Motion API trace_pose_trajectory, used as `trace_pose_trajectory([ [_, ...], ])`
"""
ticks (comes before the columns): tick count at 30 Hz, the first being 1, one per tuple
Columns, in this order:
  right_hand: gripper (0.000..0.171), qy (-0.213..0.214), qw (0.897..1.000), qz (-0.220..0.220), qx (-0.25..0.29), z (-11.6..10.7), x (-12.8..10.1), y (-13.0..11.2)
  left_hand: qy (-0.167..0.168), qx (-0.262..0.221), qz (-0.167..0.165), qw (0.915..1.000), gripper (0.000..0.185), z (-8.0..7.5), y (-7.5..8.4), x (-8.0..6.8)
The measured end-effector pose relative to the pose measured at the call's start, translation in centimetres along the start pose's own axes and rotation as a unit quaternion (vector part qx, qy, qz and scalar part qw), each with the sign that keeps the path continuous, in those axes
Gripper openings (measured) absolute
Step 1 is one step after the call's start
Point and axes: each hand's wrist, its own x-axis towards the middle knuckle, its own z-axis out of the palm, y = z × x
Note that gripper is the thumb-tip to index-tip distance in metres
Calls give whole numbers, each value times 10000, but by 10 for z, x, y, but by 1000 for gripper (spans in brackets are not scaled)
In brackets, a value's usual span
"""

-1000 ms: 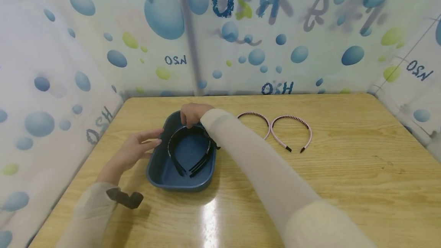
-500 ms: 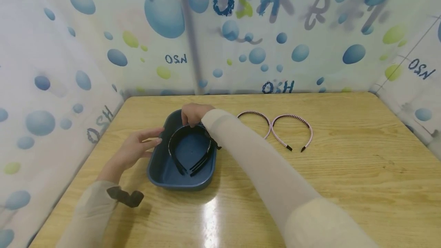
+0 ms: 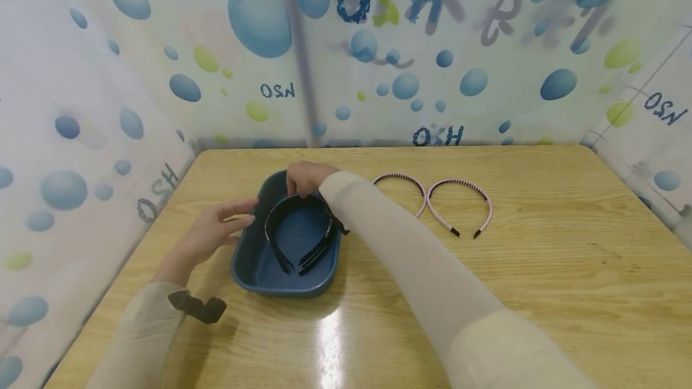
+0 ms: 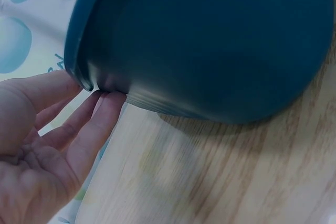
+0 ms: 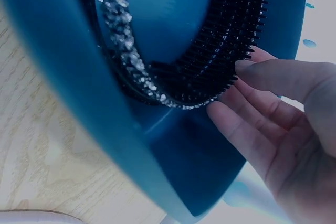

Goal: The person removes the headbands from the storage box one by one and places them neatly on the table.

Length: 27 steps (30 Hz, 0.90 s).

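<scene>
A blue plastic basin (image 3: 259, 281) stands on the table, left of the middle. In it lies a black headband (image 3: 278, 212), glittery on the outside and toothed inside, stacked with at least one other; the tips point towards me. My right hand (image 3: 308, 177) reaches over the far end of the basin and pinches the top of the toothed headband (image 5: 210, 72) between thumb and fingers. My left hand (image 3: 208, 234) holds its fingers fairly straight against the basin's left side. In the left wrist view, the fingertips (image 4: 113, 100) touch the outer wall (image 4: 210, 66) just under the rim.
Two pink headbands with dark teeth lie to the right of the basin; the right-hand one (image 3: 489, 209) shows whole, while my right sleeve (image 3: 400, 251) partly covers the left-hand one (image 3: 420, 188). A patterned curtain (image 3: 357, 77) closes off the table's (image 3: 540, 269) back and sides.
</scene>
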Motion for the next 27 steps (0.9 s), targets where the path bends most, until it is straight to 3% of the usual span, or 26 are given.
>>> trace_pose_trajectory([
  [27, 35, 95, 9997, -141, 153, -4, -7, 6, -60, 36, 39, 10000, 56, 0, 1, 0],
])
